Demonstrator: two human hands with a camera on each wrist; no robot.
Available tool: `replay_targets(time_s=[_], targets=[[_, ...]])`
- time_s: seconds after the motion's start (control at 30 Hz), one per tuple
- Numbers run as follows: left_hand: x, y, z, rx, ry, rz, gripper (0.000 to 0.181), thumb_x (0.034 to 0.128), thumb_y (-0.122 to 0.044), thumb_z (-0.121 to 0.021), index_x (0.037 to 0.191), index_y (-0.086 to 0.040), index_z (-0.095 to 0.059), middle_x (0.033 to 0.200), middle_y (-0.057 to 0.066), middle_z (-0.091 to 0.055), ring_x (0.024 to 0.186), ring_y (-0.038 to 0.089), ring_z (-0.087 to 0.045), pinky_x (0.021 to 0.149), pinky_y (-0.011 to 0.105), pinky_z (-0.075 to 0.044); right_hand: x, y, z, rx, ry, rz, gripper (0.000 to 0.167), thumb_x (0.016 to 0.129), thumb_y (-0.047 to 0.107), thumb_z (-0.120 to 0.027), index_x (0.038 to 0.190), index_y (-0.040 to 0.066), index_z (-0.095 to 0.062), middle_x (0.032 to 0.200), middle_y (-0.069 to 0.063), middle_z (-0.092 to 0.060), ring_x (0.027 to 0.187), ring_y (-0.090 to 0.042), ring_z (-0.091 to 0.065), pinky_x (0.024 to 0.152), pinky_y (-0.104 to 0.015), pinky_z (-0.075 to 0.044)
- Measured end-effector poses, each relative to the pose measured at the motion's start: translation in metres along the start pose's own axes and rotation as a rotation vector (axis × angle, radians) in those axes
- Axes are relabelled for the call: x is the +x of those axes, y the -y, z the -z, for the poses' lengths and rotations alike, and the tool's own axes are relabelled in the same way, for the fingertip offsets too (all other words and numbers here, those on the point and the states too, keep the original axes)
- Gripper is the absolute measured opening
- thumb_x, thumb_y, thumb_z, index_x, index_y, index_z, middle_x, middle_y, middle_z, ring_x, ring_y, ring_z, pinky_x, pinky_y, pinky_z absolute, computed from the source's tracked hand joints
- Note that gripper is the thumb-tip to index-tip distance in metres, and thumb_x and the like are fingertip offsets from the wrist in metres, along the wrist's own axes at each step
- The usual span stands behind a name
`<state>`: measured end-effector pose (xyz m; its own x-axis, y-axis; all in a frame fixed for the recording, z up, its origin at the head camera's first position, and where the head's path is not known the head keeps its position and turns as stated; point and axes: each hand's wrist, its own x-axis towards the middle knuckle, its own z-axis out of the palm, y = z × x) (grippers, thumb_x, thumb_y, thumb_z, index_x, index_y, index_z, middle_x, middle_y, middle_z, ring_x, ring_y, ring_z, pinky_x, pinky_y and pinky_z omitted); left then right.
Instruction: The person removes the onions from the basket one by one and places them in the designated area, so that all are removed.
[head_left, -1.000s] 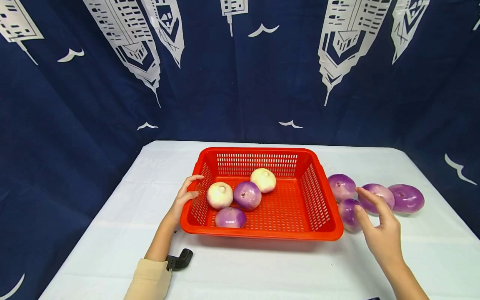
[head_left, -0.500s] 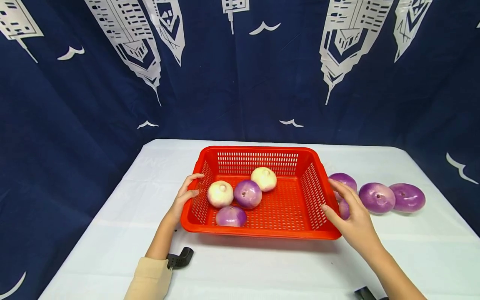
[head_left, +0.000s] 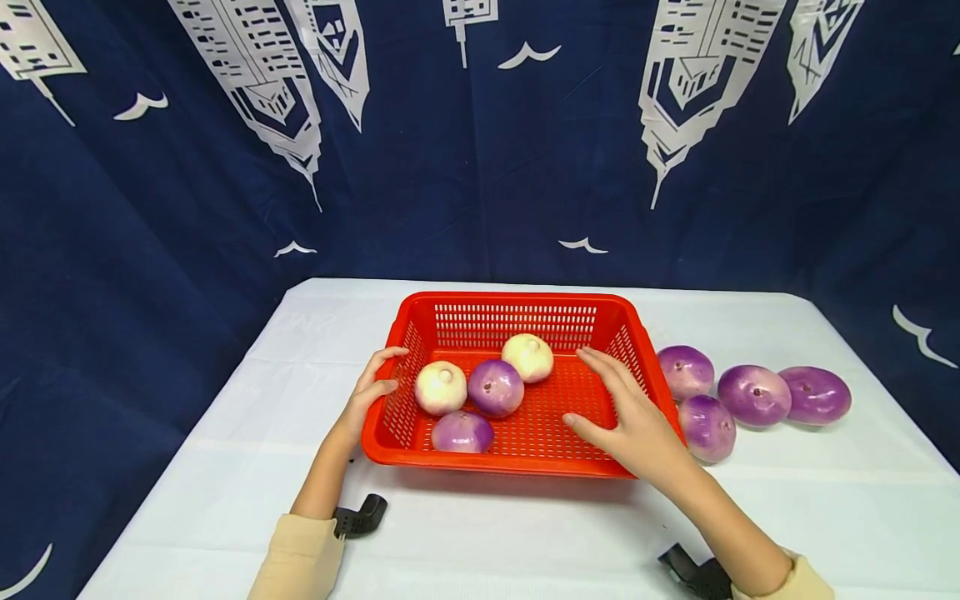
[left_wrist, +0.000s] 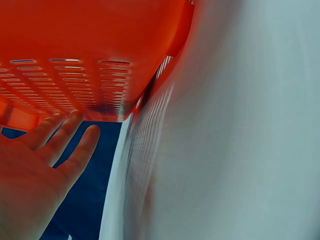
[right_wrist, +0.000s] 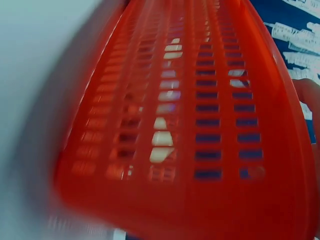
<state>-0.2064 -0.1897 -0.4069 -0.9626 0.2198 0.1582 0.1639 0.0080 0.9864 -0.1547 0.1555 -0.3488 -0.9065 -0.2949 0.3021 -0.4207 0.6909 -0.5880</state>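
A red plastic basket (head_left: 517, 467) stands on the table in the head view, seen from outside in both wrist views. Inside, toward its left, lie two pale onions (head_left: 441, 388) and two purple onions (head_left: 496, 389). My left hand (head_left: 363, 404) holds the basket's left rim, thumb and a finger hooked over it; the left wrist view shows other fingers (left_wrist: 75, 150) outside the wall. My right hand (head_left: 633, 417) reaches over the right rim, thumb and fingers apart, with nothing held. Only a blurred part of it shows at the edge of the right wrist view.
Several more purple onions (head_left: 753, 396) lie on the white table (head_left: 480, 542) just right of the basket. Each wrist wears a black device (head_left: 360, 515). A dark blue curtain (head_left: 480, 192) with white printed buildings hangs behind the table.
My right hand has moved left, from above the onions on the table, across the right rim, to over the basket. The left hand and the basket have stayed in place.
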Motion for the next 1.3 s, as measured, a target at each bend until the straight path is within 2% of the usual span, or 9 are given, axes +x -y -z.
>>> replay_targets(time_s=[0.23, 0.4, 0.77, 1.03, 1.3], targets=[[0.000, -0.001, 0.000, 0.010, -0.003, 0.007, 0.051, 0.0799, -0.006, -0.032, 0.131, -0.005, -0.031, 0.131, 0.016, -0.031, 0.109, 0.026, -0.040, 0.081, 0.032, -0.044, 0.015, 0.018, -0.018, -0.073, 0.087, -0.005, 0.077, 0.077, 0.048, -0.064, 0.141, 0.024, -0.029, 0.145, -0.003, -0.031, 0.126, -0.031, -0.041, 0.090, -0.058, -0.039], [0.000, -0.001, 0.001, 0.003, 0.000, 0.008, 0.051, 0.0801, -0.006, -0.031, 0.131, -0.005, -0.031, 0.131, 0.016, -0.030, 0.108, 0.025, -0.041, 0.080, 0.032, -0.045, 0.024, 0.032, -0.032, -0.149, 0.150, 0.001, 0.075, 0.075, 0.048, -0.065, 0.138, 0.020, -0.035, 0.142, -0.004, -0.037, 0.127, -0.029, -0.040, 0.088, -0.058, -0.041], [-0.001, 0.001, 0.001, 0.001, 0.007, 0.003, 0.051, 0.0803, -0.005, -0.031, 0.131, -0.004, -0.030, 0.132, 0.018, -0.029, 0.109, 0.024, -0.041, 0.081, 0.030, -0.045, 0.041, 0.057, -0.058, -0.141, 0.274, -0.071, 0.071, 0.075, 0.046, -0.066, 0.135, 0.018, -0.041, 0.138, -0.006, -0.042, 0.125, -0.025, -0.043, 0.087, -0.060, -0.040], [0.000, 0.000, 0.001, 0.002, 0.003, 0.003, 0.051, 0.0803, -0.006, -0.031, 0.131, -0.004, -0.031, 0.132, 0.018, -0.030, 0.108, 0.024, -0.042, 0.080, 0.031, -0.045, 0.046, 0.072, -0.073, -0.175, 0.307, -0.029, 0.064, 0.076, 0.043, -0.065, 0.130, 0.013, -0.048, 0.128, -0.009, -0.049, 0.119, -0.027, -0.047, 0.082, -0.056, -0.044], [0.000, 0.001, -0.001, -0.012, 0.005, -0.016, 0.051, 0.0804, -0.004, -0.031, 0.131, -0.002, -0.031, 0.132, 0.020, -0.029, 0.110, 0.022, -0.041, 0.083, 0.027, -0.044, 0.052, 0.082, -0.083, -0.189, 0.362, -0.116, 0.065, 0.077, 0.041, -0.065, 0.129, 0.006, -0.048, 0.125, -0.014, -0.054, 0.116, -0.032, -0.049, 0.088, -0.060, -0.037]])
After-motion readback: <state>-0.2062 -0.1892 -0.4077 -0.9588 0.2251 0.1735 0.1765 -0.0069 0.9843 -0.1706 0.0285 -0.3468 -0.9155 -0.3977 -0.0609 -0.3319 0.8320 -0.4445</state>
